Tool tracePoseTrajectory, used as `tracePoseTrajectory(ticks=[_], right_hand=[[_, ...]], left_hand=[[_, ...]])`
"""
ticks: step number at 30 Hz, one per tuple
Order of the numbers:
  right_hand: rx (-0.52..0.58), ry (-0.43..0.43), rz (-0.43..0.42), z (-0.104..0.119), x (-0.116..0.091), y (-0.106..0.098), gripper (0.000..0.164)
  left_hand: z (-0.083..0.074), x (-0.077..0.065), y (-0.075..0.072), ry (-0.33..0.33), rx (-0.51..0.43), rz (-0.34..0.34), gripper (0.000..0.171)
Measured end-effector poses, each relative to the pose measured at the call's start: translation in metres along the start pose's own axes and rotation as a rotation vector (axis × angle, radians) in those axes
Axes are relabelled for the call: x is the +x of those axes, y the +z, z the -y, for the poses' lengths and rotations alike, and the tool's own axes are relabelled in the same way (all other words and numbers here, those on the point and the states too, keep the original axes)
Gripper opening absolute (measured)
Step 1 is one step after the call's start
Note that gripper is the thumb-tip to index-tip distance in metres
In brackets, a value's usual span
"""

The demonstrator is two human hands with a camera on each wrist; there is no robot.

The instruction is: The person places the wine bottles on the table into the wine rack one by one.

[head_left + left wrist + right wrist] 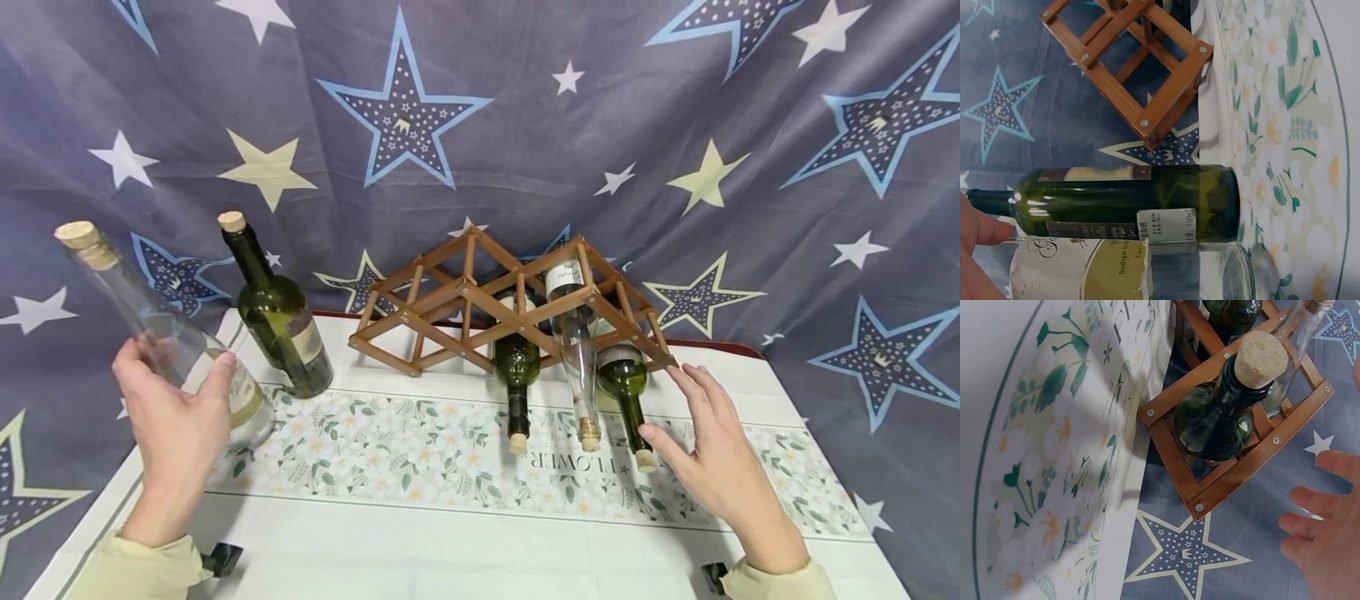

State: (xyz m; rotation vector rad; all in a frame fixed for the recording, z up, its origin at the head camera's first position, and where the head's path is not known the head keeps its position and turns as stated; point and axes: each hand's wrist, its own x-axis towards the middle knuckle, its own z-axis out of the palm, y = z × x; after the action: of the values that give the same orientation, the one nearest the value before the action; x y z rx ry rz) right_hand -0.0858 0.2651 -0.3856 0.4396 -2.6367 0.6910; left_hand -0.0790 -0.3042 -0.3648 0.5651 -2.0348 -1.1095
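My left hand (176, 417) grips a clear glass bottle (247, 404) with a cork in its neck and a white and gold label (1079, 269). Close beside it stands a corked green wine bottle (281, 325), upright on the table. My right hand (712, 450), its fingers spread and holding nothing, is by the right end of a wooden lattice wine rack (465, 292). Three corked bottles lie in the rack, necks toward me: a green bottle (517, 367), a clear bottle (577, 350) and another green bottle (1213, 425) nearest the right hand.
The table has a white cloth (450, 550) with a floral band (352, 450) across it. Behind hangs a grey-blue curtain (540, 150) printed with stars. The rack's left cells hold no bottles.
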Motion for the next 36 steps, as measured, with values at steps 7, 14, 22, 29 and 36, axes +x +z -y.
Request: tracePoseTrajectory(ticks=[7,14,22,29,36], right_hand=[[-0.001,0.007,0.001,0.002,-0.001,-0.001,0.083],[-0.002,-0.004,-0.015,0.005,0.001,-0.004,0.083],[0.013,-0.02,-0.015,0.012,0.006,-0.005,0.084],[0.038,-0.053,-0.034,0.02,0.01,-0.008,0.086],[0.049,-0.088,-0.054,0.032,0.014,-0.01,0.089]], left_hand=[[-0.011,-0.006,-0.001,0.015,-0.049,0.017,0.074],[-0.024,-0.011,0.0,0.052,-0.103,0.046,0.075],[-0.039,-0.018,0.003,0.124,-0.138,0.031,0.072],[-0.069,-0.03,0.004,0.122,-0.207,0.076,0.069],[-0.065,-0.029,0.018,0.143,-0.322,0.095,0.07]])
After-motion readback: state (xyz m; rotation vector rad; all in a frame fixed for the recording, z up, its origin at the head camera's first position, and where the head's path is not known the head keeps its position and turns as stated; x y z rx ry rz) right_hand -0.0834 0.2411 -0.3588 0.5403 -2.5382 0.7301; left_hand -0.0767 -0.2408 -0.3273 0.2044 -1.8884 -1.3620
